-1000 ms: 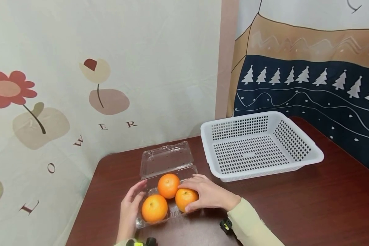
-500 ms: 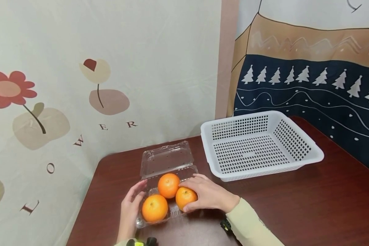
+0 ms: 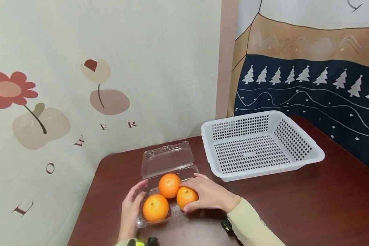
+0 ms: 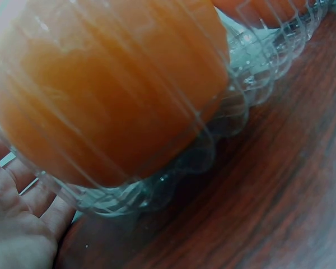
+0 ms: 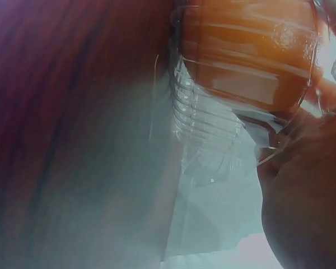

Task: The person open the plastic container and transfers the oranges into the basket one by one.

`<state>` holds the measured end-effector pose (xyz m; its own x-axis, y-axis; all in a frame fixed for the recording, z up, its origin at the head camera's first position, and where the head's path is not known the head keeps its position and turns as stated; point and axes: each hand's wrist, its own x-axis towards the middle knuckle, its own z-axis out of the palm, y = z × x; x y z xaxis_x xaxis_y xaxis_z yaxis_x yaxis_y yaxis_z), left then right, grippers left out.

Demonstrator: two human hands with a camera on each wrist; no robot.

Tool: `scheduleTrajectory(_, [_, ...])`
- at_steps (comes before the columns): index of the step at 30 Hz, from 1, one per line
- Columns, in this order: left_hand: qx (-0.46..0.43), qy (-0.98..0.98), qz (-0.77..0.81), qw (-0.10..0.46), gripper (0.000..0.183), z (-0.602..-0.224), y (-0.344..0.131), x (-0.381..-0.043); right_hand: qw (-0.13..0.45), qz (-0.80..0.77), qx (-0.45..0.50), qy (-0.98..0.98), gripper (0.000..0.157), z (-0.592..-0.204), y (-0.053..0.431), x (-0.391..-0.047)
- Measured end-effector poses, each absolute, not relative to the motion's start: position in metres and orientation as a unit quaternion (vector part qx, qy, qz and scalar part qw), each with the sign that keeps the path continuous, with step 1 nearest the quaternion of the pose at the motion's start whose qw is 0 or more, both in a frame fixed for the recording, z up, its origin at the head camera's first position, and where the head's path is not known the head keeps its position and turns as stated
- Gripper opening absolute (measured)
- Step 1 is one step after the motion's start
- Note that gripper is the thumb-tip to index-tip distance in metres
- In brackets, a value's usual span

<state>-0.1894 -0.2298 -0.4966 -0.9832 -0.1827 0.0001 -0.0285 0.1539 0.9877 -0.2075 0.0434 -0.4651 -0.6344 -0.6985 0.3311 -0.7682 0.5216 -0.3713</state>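
Three oranges sit in a clear plastic clamshell box (image 3: pixel 176 212) with its lid (image 3: pixel 167 159) folded back flat behind it. My right hand (image 3: pixel 210 194) curls over the box's right side, thumb and fingers around the right orange (image 3: pixel 186 196). The rear orange (image 3: pixel 169 185) lies just left of those fingertips. Beside the box's left wall, my left hand (image 3: pixel 131 208) rests with fairly straight fingers, close to the front left orange (image 3: pixel 155 208). In the left wrist view, that orange (image 4: pixel 112 89) shows through the ribbed wall, the left fingers (image 4: pixel 36 196) lying along the outside.
A white perforated basket (image 3: pixel 213 160) stands behind and to the right of the box on the dark red-brown table (image 3: pixel 283 201). Printed cloth (image 3: pixel 160 85) hangs along the table's back and right edges.
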Motion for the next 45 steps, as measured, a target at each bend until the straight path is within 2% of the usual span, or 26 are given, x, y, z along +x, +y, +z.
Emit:
scheduleTrajectory(14, [0.048,-0.75,-0.654,0.08,0.032,-0.4984,-0.2281,-0.1883,0.07,0.239,0.428,-0.869,0.067,-0.4622,0.0469,-0.2065])
scheduleTrajectory(27, [0.051,-0.751,-0.654,0.077,0.031,-0.4976,-0.2276,-0.1894,0.115,0.194,0.411,-0.883,0.064,-0.4569,0.0435,-0.2018])
scheduleTrajectory(45, [0.061,-0.756,-0.648,0.069,0.03,-0.4961,-0.2276,-0.1881,0.101,0.223,0.395,-0.885,0.064,-0.4605,0.0415,-0.204])
